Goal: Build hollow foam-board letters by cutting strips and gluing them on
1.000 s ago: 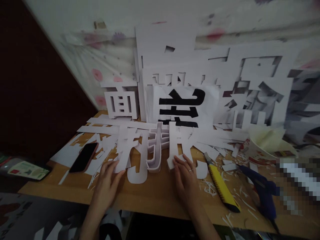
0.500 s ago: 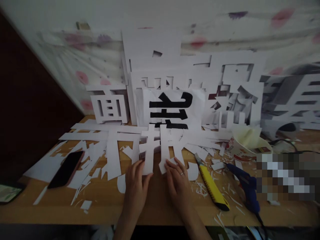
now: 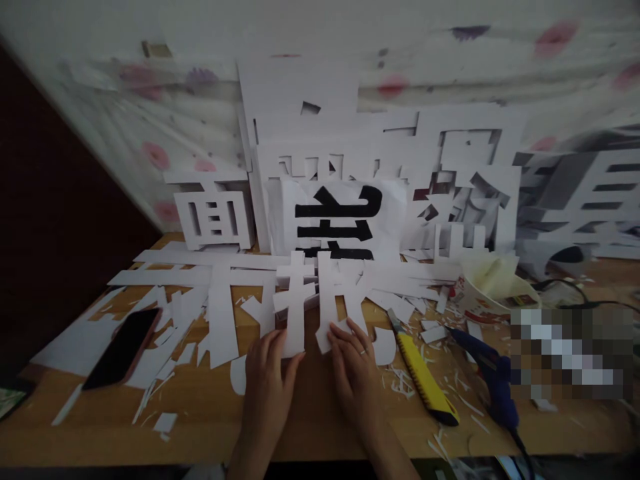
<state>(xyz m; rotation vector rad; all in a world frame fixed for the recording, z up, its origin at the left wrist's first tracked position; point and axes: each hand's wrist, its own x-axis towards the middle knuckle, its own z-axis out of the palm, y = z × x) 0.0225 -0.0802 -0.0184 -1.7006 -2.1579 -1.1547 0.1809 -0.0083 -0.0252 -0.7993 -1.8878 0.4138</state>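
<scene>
Near the middle of the desk, my left hand (image 3: 265,373) grips the lower end of a white raised character piece (image 3: 296,313), thumb on its right and fingers on its left. My right hand (image 3: 356,360), with a ring on one finger, has its fingertips bent onto the lower end of a second white cut piece (image 3: 329,300). A narrow gap separates the two pieces. Behind them, a sheet with a black printed character (image 3: 340,201) leans upright against cut white boards.
On the right lie a yellow cutter (image 3: 423,373), a blue glue gun (image 3: 493,373) and a paper bowl (image 3: 493,290). On the left are a phone (image 3: 123,348) and paper scraps (image 3: 165,422). A white 3D character (image 3: 215,217) stands behind. Dark wood borders the left side.
The view has shifted slightly, so the desk items on the left appear lower and further left. Both hands keep nearly the same hold on the white pieces.
</scene>
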